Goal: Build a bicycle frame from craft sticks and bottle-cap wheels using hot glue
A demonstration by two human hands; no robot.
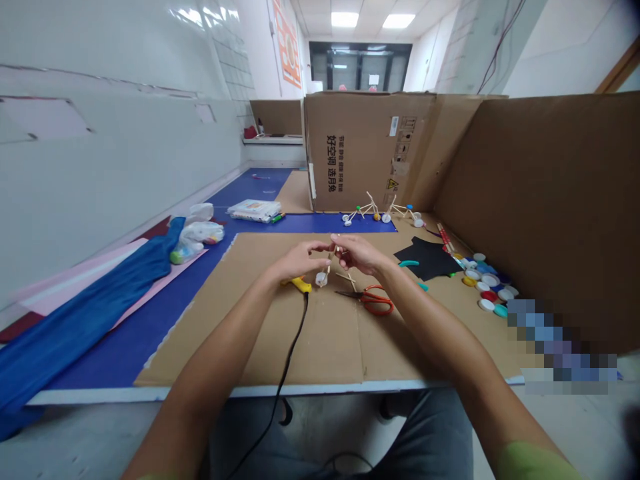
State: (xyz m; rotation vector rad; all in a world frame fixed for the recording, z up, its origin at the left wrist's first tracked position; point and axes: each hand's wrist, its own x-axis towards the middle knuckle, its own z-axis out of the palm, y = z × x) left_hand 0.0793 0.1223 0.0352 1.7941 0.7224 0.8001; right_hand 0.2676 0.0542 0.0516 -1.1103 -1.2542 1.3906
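Both hands meet above the cardboard sheet, around a small piece made of thin wooden sticks (329, 261) with a white bottle cap (321, 279) at its lower end. My right hand (361, 255) pinches the upper end of the sticks. My left hand (297, 260) curves in from the other side, its thumb and fingertips at the sticks; the exact contact is partly hidden. Beneath my left hand lies a yellow glue gun (300, 285) with a black cord. Crossed loose sticks (347, 279) and orange-handled scissors (376, 301) lie below my right hand.
Stick-and-cap models (377, 215) stand at the back, before a large cardboard box (370, 153). Black sheet (425, 259) and several coloured bottle caps (487, 280) lie right. Plastic bags (200, 233), blue cloth (100, 320) and a white packet (255, 211) lie left.
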